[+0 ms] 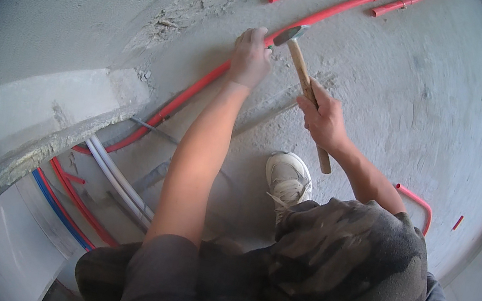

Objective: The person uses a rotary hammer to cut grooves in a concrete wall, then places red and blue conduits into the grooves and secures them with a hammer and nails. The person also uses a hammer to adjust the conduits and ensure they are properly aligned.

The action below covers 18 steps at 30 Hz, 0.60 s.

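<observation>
My right hand (324, 117) grips a hammer (304, 68) by its wooden handle, around the middle. The metal hammer head (290, 35) is at the red pipe (190, 88), just right of my left fingers; whether it touches anything is unclear. My left hand (250, 59), slightly blurred, is closed at the same pipe, its fingertips beside a small green piece (270, 47). What those fingers pinch is too small and partly hidden. The pipe runs along the concrete floor in a long curve, passing behind my left hand.
Loose red pipes (402, 5) lie at the far side, and a bent red pipe (422, 200) at the right. White pipes (120, 174) and a blue pipe (60, 207) run at lower left, beside a rough wall edge (40, 157). My shoe (287, 178) stands between my arms.
</observation>
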Motion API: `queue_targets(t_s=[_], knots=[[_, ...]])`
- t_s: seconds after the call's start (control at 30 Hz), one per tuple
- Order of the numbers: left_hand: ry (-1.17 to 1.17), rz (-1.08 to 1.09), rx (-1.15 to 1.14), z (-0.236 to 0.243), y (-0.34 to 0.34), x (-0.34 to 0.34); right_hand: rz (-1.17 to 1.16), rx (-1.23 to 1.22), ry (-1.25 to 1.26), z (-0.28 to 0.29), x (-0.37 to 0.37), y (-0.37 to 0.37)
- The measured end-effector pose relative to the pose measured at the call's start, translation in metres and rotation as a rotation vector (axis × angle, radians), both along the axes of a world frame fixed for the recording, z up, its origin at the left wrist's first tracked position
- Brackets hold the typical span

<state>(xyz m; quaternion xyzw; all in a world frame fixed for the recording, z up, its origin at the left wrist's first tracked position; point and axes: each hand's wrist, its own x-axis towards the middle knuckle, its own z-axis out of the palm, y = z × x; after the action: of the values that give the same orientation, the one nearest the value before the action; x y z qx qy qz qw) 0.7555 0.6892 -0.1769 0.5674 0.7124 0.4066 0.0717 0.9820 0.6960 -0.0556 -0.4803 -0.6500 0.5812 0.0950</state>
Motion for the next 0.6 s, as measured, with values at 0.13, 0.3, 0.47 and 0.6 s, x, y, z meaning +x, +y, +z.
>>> queue_targets(t_s=[0.13,0.3,0.47,0.6], knots=[[-0.012,0.038,0.027,0.000,0.000,0.002,-0.021,0.085,0.018,-0.016,-0.003,-0.006],[-0.185,-0.003,-0.106,0.001,-0.004,-0.012,0.040,-0.135,0.016,0.005,0.004,0.015],[-0.292,-0.059,-0.210,0.013,-0.013,-0.034,0.059,0.265,0.010,-0.018,0.006,-0.002],[-0.554,-0.080,-0.326,0.013,-0.005,-0.049,0.174,0.255,-0.087,-0.024,-0.002,0.004]])
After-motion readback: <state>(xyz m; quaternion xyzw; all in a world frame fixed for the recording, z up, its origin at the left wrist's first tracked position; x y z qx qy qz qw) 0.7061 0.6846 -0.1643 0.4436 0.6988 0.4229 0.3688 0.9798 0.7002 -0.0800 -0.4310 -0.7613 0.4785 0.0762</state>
